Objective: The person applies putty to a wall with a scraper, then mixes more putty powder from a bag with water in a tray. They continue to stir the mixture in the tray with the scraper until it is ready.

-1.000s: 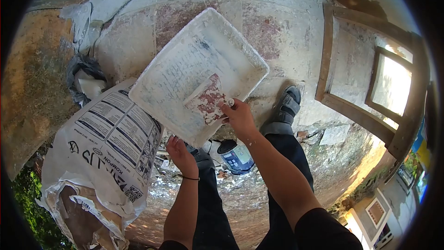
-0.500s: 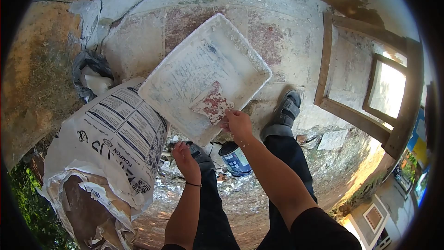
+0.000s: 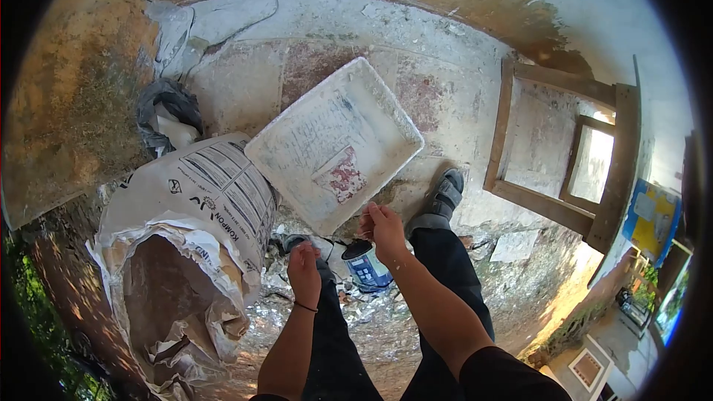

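Two hands hover near the tray [image 3: 297, 134]; right grip [image 3: 382, 232] loosely spread, empty; left grip [image 3: 304, 271] curled, state unclear.

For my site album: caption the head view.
Both hands, left hand and right hand, hover over a white paint tray beside a torn sack.

Two hands are showing: the left hand [image 3: 304, 273] and the right hand [image 3: 385, 232]. One white paint tray [image 3: 336, 142] is lying just beyond the right hand, with one red-stained scraper [image 3: 342, 175] sitting in it. One small blue can [image 3: 365, 264] is standing between the hands. One torn printed sack [image 3: 191, 245] is slumping left of the left hand, and one wooden frame [image 3: 564, 156] is leaning well right of the right hand.
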